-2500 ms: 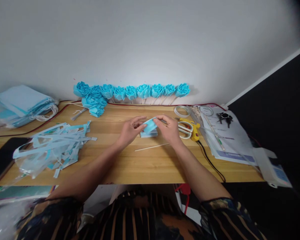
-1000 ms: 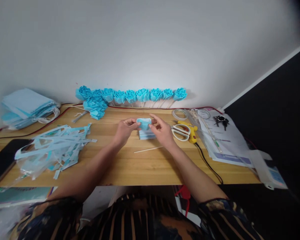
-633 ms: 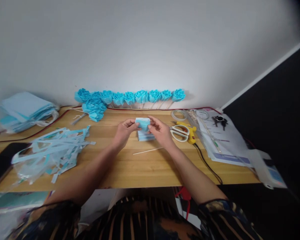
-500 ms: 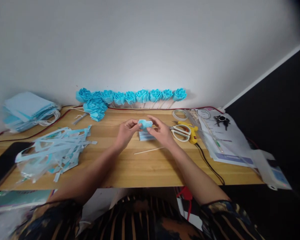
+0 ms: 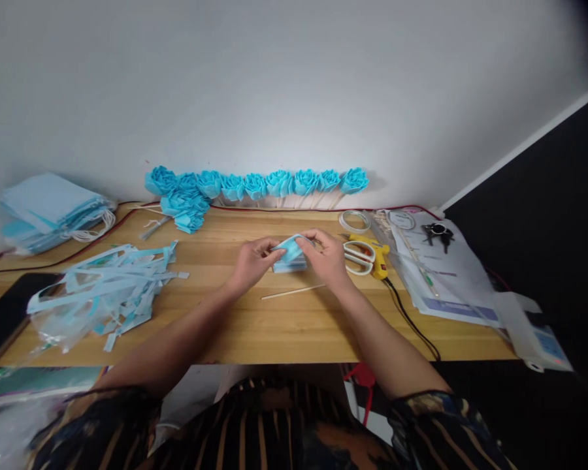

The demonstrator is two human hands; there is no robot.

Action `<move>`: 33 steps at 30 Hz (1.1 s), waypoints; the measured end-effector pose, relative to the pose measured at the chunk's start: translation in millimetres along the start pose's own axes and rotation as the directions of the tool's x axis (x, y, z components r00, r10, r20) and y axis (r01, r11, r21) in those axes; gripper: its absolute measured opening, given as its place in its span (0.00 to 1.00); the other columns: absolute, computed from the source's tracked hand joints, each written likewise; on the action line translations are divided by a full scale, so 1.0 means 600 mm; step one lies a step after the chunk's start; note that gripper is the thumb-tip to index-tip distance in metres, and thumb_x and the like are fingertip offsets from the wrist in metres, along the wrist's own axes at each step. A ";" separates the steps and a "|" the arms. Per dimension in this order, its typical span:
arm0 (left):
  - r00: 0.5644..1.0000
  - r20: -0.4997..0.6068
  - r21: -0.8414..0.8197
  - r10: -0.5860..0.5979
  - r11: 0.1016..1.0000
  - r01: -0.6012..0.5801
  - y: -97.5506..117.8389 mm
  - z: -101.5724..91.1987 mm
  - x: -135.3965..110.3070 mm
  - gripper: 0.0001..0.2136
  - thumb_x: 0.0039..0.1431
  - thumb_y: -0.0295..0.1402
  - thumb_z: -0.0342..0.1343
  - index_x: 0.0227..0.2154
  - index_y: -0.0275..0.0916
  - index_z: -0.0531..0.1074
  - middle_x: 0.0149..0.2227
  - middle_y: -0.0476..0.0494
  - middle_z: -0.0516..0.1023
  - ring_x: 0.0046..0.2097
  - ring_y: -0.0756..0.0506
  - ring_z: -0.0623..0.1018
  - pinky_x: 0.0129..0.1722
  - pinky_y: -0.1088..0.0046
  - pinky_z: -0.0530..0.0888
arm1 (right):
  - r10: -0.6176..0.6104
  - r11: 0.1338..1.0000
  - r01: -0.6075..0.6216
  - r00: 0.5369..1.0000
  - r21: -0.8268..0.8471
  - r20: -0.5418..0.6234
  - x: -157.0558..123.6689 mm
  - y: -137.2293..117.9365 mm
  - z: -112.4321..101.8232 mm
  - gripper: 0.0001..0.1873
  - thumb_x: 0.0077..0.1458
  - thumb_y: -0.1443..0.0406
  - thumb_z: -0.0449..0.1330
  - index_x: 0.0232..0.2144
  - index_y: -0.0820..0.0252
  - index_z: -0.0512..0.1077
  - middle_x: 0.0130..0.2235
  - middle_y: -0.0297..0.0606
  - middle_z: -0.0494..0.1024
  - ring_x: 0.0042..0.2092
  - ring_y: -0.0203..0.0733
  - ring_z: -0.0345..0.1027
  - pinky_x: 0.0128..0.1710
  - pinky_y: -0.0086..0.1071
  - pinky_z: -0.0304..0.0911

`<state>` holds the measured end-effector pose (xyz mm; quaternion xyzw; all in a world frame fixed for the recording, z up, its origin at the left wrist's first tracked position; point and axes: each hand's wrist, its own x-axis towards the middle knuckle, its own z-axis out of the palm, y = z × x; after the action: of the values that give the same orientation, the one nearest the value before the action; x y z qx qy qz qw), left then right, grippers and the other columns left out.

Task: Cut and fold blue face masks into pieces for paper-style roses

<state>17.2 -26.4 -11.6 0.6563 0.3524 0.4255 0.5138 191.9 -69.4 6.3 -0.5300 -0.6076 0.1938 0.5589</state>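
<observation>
Between my two hands is a folded piece of light blue mask fabric (image 5: 291,247). My left hand (image 5: 251,262) pinches its left end between thumb and fingers. At the upper right, my right hand (image 5: 326,256) grips the other end, its fingers closed. Just beneath, a small stack of blue fabric pieces (image 5: 290,266) lies on the table. A thin wooden stick (image 5: 293,292) rests in front of it, its right end by my right wrist. White-handled scissors (image 5: 360,257) lie right of my right hand, partly over a yellow glue gun (image 5: 378,256).
Blue fabric flowers (image 5: 279,184) on sticks lean along the wall. Left are a stack of fabric sheets (image 5: 49,205), a heap of cut strips (image 5: 112,287) and a dark phone-like slab (image 5: 17,313). Right are a tape roll (image 5: 355,220), keys (image 5: 438,235) and papers (image 5: 451,281) under plastic.
The blue fabric has gone from a bunched shape to a flatter, slanted strip held taut between my hands. My right hand has shifted slightly right and closed on its end.
</observation>
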 end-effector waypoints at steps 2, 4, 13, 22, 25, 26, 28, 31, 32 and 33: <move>1.000 -0.012 0.015 0.006 1.000 -0.005 -0.002 -0.001 0.000 0.13 0.50 0.43 0.65 0.27 0.37 0.77 0.23 0.49 0.75 0.24 0.51 0.71 0.25 0.76 0.67 | 0.051 0.997 -0.050 0.999 0.061 -0.018 0.002 0.009 0.001 0.10 0.55 0.57 0.63 0.31 0.58 0.77 0.32 0.34 0.81 0.36 0.40 0.73 0.39 0.33 0.68; 1.000 -0.030 0.024 0.009 1.000 -0.008 -0.005 -0.001 0.000 0.12 0.51 0.42 0.64 0.27 0.37 0.78 0.22 0.49 0.75 0.25 0.51 0.71 0.26 0.76 0.67 | 0.105 0.986 -0.102 0.994 0.131 -0.017 0.003 0.019 0.004 0.12 0.54 0.55 0.63 0.32 0.58 0.77 0.32 0.34 0.81 0.35 0.40 0.73 0.38 0.32 0.68; 0.999 -0.054 0.008 -0.004 1.000 0.004 -0.003 -0.004 0.001 0.15 0.52 0.45 0.64 0.28 0.37 0.80 0.23 0.47 0.78 0.25 0.51 0.73 0.27 0.76 0.71 | 0.226 0.928 -0.213 0.974 0.307 -0.009 0.002 0.027 0.019 0.14 0.52 0.53 0.65 0.32 0.58 0.77 0.30 0.33 0.79 0.31 0.36 0.69 0.32 0.29 0.66; 0.998 -0.057 0.038 0.030 0.999 -0.028 -0.007 -0.008 -0.002 0.17 0.54 0.48 0.62 0.26 0.36 0.79 0.23 0.46 0.77 0.25 0.51 0.73 0.27 0.75 0.70 | 0.265 0.915 -0.241 0.964 0.323 -0.030 0.000 0.026 0.024 0.13 0.52 0.54 0.64 0.31 0.59 0.76 0.28 0.32 0.76 0.29 0.36 0.68 0.30 0.29 0.65; 0.998 -0.029 0.071 0.051 0.996 -0.049 -0.006 -0.012 -0.001 0.16 0.56 0.46 0.61 0.29 0.36 0.79 0.29 0.44 0.81 0.30 0.48 0.76 0.32 0.73 0.72 | 0.191 0.952 -0.178 0.981 0.249 -0.027 -0.003 0.022 0.020 0.12 0.55 0.55 0.63 0.33 0.59 0.76 0.29 0.32 0.77 0.30 0.36 0.69 0.32 0.29 0.65; 0.997 -0.016 0.075 0.071 0.995 -0.069 -0.004 -0.013 -0.001 0.15 0.56 0.45 0.61 0.33 0.36 0.80 0.33 0.42 0.82 0.34 0.47 0.78 0.36 0.72 0.74 | 0.145 0.970 -0.138 0.989 0.200 -0.024 -0.004 0.020 0.018 0.12 0.56 0.56 0.62 0.33 0.59 0.76 0.30 0.33 0.78 0.31 0.36 0.69 0.33 0.29 0.65; 0.992 0.007 0.088 0.125 0.988 -0.125 0.000 -0.014 0.000 0.16 0.57 0.43 0.62 0.42 0.37 0.79 0.42 0.39 0.83 0.42 0.44 0.80 0.44 0.69 0.74 | 0.023 0.996 -0.022 1.000 0.084 -0.015 -0.005 0.014 0.016 0.10 0.58 0.59 0.61 0.32 0.59 0.76 0.32 0.34 0.79 0.33 0.37 0.71 0.36 0.30 0.66; 0.977 0.013 0.169 0.213 0.962 -0.212 0.003 -0.016 0.003 0.15 0.57 0.39 0.61 0.45 0.37 0.78 0.44 0.38 0.82 0.46 0.43 0.80 0.49 0.67 0.73 | -0.160 0.985 0.162 0.987 -0.066 0.030 -0.008 0.007 0.017 0.08 0.60 0.62 0.60 0.31 0.57 0.76 0.32 0.35 0.80 0.35 0.38 0.72 0.39 0.32 0.65; 0.969 0.014 0.201 0.246 0.949 -0.244 0.002 -0.016 0.005 0.13 0.57 0.38 0.61 0.42 0.36 0.78 0.42 0.39 0.83 0.45 0.43 0.80 0.48 0.67 0.73 | -0.206 0.972 0.210 0.977 -0.101 0.051 -0.009 0.006 0.018 0.08 0.61 0.62 0.60 0.31 0.57 0.76 0.32 0.35 0.80 0.35 0.39 0.72 0.39 0.33 0.65; 0.960 0.021 0.225 0.279 0.934 -0.277 0.000 -0.015 0.006 0.10 0.57 0.36 0.61 0.38 0.37 0.79 0.39 0.40 0.83 0.43 0.44 0.80 0.47 0.67 0.73 | -0.242 0.960 0.250 0.967 -0.128 0.074 -0.009 0.005 0.019 0.08 0.61 0.63 0.59 0.31 0.57 0.76 0.32 0.36 0.80 0.35 0.40 0.72 0.39 0.33 0.65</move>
<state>10.1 -19.8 -10.0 0.7512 0.3051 0.4547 0.3685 182.1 -69.2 -2.1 -0.4814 -0.6964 0.0962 0.5235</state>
